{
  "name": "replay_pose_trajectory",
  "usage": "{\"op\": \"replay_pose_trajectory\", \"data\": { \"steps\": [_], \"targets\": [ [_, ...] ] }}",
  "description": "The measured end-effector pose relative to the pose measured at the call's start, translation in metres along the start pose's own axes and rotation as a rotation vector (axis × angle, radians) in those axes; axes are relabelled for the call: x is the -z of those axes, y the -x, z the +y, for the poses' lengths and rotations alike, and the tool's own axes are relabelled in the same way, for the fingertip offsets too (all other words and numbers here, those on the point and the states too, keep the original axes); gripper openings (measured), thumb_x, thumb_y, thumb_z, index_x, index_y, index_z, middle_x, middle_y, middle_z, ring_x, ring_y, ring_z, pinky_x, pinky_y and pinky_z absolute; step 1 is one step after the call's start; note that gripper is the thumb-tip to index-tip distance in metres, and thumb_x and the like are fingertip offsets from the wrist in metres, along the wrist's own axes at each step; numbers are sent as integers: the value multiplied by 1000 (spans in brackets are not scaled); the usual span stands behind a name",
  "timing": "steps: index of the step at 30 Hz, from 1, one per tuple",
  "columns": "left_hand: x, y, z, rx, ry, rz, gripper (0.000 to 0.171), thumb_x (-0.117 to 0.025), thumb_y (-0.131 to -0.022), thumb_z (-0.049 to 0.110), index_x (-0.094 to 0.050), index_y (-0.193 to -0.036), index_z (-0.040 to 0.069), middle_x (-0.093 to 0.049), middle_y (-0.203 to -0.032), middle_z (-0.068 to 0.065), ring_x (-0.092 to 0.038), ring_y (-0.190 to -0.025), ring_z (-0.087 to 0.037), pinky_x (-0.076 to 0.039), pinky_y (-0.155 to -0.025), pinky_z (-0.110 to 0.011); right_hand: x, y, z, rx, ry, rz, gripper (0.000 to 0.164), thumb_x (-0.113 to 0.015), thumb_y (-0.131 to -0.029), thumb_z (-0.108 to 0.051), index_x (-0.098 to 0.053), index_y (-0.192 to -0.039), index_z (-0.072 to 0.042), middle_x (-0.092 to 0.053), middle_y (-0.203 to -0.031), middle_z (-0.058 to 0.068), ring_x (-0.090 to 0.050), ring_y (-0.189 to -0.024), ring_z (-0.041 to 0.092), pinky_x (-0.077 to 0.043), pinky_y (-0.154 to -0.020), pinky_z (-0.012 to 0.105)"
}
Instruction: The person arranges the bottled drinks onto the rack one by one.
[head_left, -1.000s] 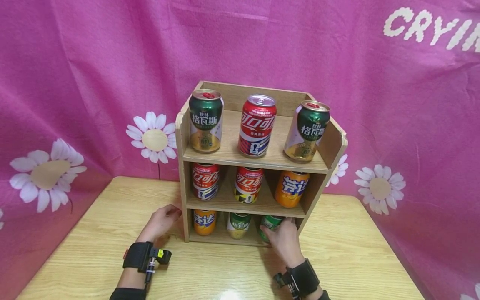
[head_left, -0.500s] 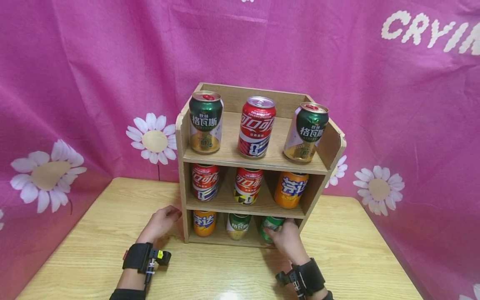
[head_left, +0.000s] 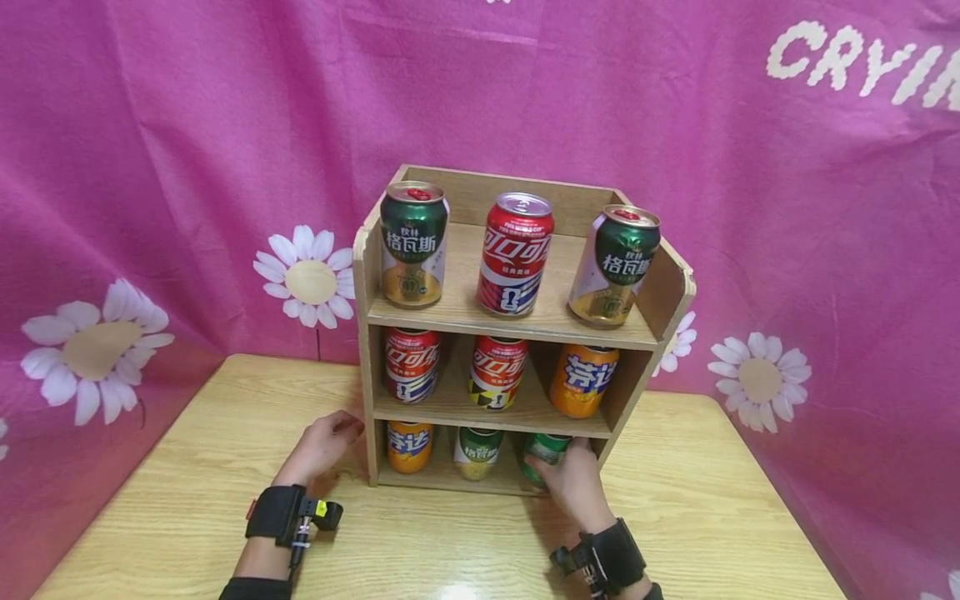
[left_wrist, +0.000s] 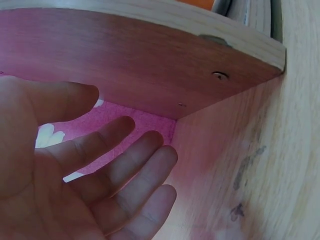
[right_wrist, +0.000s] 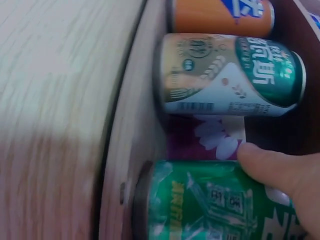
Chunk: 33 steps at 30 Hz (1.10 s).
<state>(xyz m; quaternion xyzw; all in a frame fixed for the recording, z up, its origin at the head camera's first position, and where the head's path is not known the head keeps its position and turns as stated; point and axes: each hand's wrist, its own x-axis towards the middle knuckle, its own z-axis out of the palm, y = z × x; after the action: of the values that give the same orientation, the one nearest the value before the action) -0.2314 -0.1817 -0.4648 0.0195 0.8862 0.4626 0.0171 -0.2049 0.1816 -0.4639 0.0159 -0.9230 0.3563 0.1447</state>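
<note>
My right hand holds a green soda can upright at the right end of the bottom shelf. In the right wrist view its thumb lies along the can's side, while the other fingers are out of sight. Left of that can stand a green, white and gold kvass can and an orange Fanta can. Beside the left side panel of the wooden rack, my left hand holds nothing. Its fingers are loosely bent, apart from the panel in the left wrist view.
Two red Coca-Cola cans and an orange can fill the middle shelf. On top stand a red can and two kvass cans. The rack rests on a wooden table before a pink flowered cloth.
My right hand and the green can have shifted slightly to the right, nearer the rack's right panel. The left hand has stayed in place.
</note>
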Motion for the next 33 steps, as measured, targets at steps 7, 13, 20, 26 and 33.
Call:
{"op": "replay_pose_trajectory", "data": {
  "steps": [7, 13, 20, 26, 33],
  "targets": [
    [0, 1, -1, 6, 11, -14, 29, -48, -99, 19, -60, -114, -3, -62, -112, -20, -57, -105, -36, -46, -86, -50, -2, 4, -5, -18, 16, 44, 83, -79, -77, -22, -26, -130, 13, -52, -108, 30, -58, -97, 41, -49, -81, 50],
    [0, 0, -2, -4, 5, -12, 29, -48, -99, 19, -60, -113, -3, -62, -111, -21, -57, -104, -36, -46, -85, -50, -9, 7, -9, 2, 109, 151, 82, -79, -77, -30, -30, -128, 13, -52, -101, 31, -59, -90, 44, -51, -72, 52],
    [0, -1, -2, -12, 8, -11, 28, -48, -99, 20, -61, -112, -2, -63, -110, -19, -58, -103, -34, -46, -85, -48, -2, 3, -6, 28, 72, 74, 72, -77, -80, -23, -32, -125, 13, -51, -101, 28, -58, -89, 38, -50, -73, 48],
    [2, 0, -1, -43, -1, 4, 25, -49, -98, 17, -62, -109, -2, -64, -107, -18, -58, -100, -32, -46, -84, -47, 0, 4, -8, -2, 49, 38, 71, -75, -81, -22, -32, -125, 11, -51, -105, 28, -57, -93, 36, -49, -76, 48],
    [-1, -1, -1, -33, -8, 1, 27, -49, -98, 18, -62, -110, -2, -63, -108, -19, -58, -100, -32, -47, -83, -47, -4, 4, -7, 11, 87, 104, 77, -78, -78, -26, -32, -127, 11, -51, -102, 28, -58, -89, 39, -50, -71, 50]
  ]
}}
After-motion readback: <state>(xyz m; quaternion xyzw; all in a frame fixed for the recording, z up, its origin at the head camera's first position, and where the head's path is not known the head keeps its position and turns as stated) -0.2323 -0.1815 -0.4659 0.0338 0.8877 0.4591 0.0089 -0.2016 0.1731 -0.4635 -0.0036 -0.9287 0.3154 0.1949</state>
